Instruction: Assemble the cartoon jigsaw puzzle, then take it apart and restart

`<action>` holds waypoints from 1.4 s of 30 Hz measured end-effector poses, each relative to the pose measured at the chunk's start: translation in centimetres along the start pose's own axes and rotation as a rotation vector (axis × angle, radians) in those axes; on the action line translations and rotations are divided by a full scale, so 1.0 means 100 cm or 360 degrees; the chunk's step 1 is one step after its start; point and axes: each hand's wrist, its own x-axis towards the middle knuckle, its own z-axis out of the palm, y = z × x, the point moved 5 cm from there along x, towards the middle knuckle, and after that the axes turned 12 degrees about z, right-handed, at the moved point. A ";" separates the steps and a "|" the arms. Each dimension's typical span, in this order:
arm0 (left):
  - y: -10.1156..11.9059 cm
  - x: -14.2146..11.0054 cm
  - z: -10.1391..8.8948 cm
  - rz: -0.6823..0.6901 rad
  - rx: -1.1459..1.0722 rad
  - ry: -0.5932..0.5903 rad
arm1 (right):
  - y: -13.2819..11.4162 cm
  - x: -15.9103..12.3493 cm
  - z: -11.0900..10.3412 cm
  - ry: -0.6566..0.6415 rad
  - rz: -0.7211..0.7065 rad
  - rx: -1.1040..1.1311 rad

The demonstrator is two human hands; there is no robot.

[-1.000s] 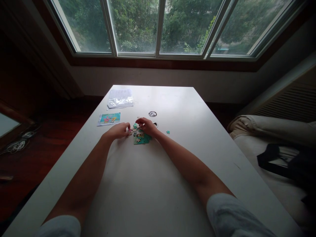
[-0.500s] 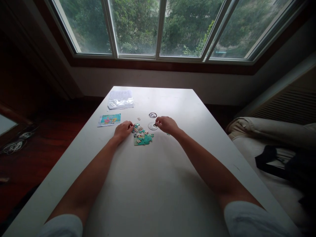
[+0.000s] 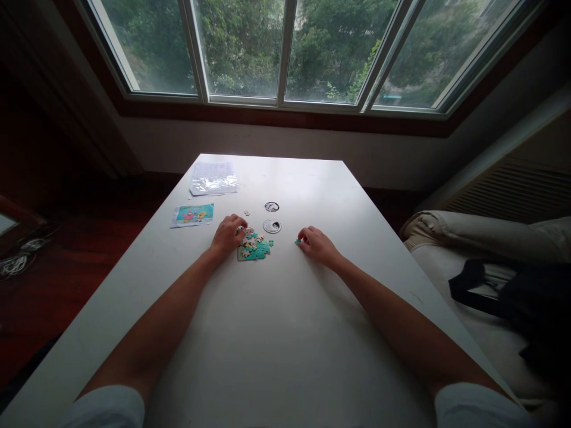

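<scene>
A partly joined jigsaw puzzle (image 3: 259, 252), mostly teal, lies on the white table with loose pieces (image 3: 250, 236) heaped on its upper left part. My left hand (image 3: 228, 233) rests at the heap's left edge, fingers curled down onto it; what they hold, if anything, is hidden. To the right of the puzzle, my right hand (image 3: 317, 245) pinches a small teal puzzle piece (image 3: 298, 241) at the tabletop. One single loose piece (image 3: 247, 213) lies beyond the heap.
A colourful cartoon picture sheet (image 3: 193, 214) lies left of my left hand. Behind it is a clear plastic bag with papers (image 3: 214, 178). Two round discs (image 3: 272, 207) are set in the white table (image 3: 285, 333). A padded seat with dark cloth (image 3: 482, 291) stands to the right.
My right hand has moved from beside the nearer disc toward me and right, and now pinches a teal piece. My left hand has shifted slightly right, over the heap. The view has tilted a little.
</scene>
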 end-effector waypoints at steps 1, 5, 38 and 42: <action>0.001 0.000 0.000 0.0024 0.0000 0.0001 | -0.001 0.003 0.000 -0.0046 -0.0009 0.0059; -0.020 -0.003 -0.007 -0.0188 -0.0021 0.0089 | -0.012 0.011 0.003 -0.0208 -0.0098 0.0357; -0.029 -0.009 -0.003 -0.0083 -0.0066 -0.0074 | -0.102 0.069 0.046 -0.0091 -0.0420 0.0258; -0.032 -0.011 -0.005 -0.0165 -0.0108 -0.0002 | -0.090 0.062 0.039 -0.0202 -0.0575 0.0336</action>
